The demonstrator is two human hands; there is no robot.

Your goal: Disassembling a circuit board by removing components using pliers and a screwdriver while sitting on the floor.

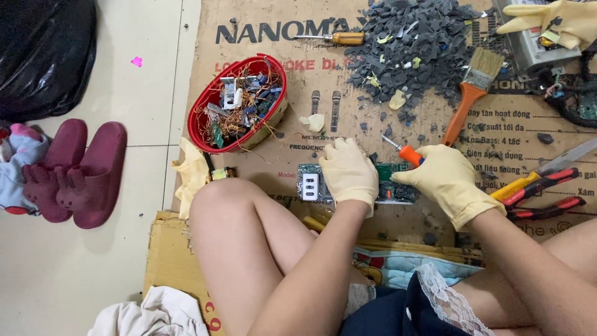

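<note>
Head view: the left hand, in a cream glove, lies flat on a green circuit board and presses it down onto the cardboard — palm and fingers spread over the board's middle, closed on nothing. The board sits on the cardboard just ahead of the person's knees. The right hand, gloved too, is closed round an orange-handled screwdriver, its metal tip pointing up and left, just above the board's far edge. To the right lie red-handled pliers beside a yellow-handled tool. Farther off — a brush at the edge of a heap of grey plastic chips. A red bowl holds wire and parts. Another gloved hand shows at the top right corner.
</note>
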